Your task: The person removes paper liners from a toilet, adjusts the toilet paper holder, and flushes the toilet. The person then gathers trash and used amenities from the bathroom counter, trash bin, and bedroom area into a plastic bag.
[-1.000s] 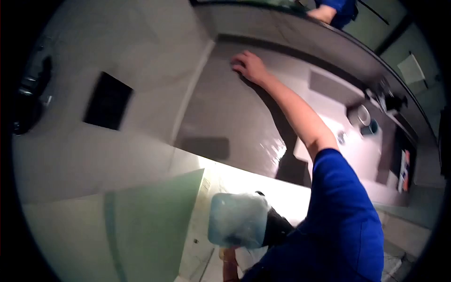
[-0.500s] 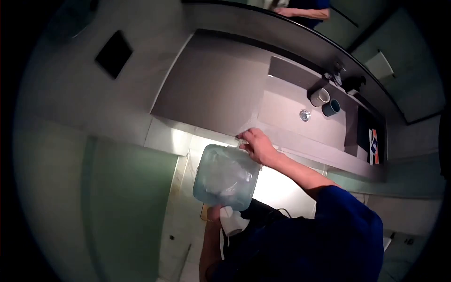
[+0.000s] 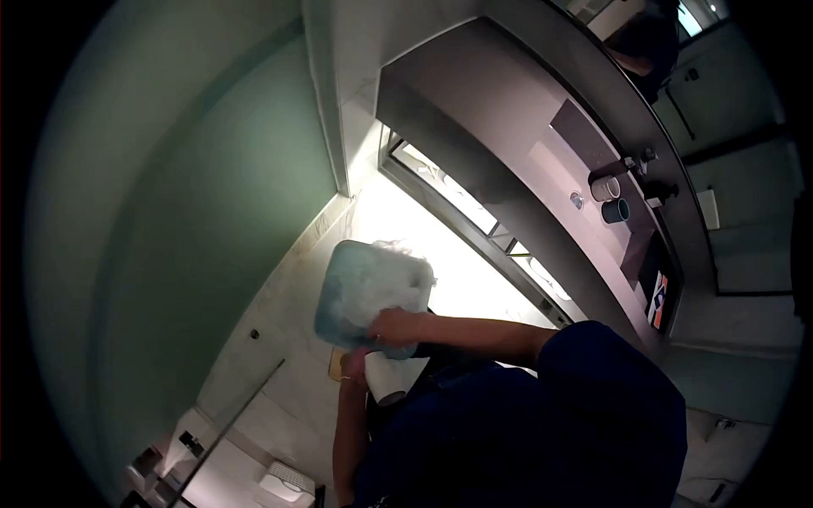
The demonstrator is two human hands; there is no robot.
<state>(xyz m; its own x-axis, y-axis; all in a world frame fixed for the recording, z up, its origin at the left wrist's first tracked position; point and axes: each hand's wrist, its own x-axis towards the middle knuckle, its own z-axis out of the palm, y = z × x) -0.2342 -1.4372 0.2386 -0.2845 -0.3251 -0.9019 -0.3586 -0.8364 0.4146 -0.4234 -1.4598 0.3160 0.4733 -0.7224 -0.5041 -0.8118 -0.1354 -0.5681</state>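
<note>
A pale blue translucent bin (image 3: 332,296) with a clear plastic liner bag (image 3: 389,275) bunched in it is in front of my body. My right hand (image 3: 398,325) reaches across to its near side, fingers curled on the bag. Below the near rim, my left hand (image 3: 354,366) grips the bin; its fingers are partly hidden. Against that hand is a white cylinder-shaped thing (image 3: 385,378), whose kind I cannot make out. A flat yellowish thing (image 3: 336,362) shows beside the left wrist.
To the right runs a grey counter (image 3: 474,85) with a sink basin (image 3: 555,173). A light cup (image 3: 605,188) and a dark cup (image 3: 616,211) stand in the basin. Under the counter is a lit shelf (image 3: 449,190). A frosted glass panel (image 3: 212,178) rises at left.
My right hand has left the bin's far corner by the counter and come to its near side. The view has turned, with the bin now lower left of the counter. The bag is bunched higher.
</note>
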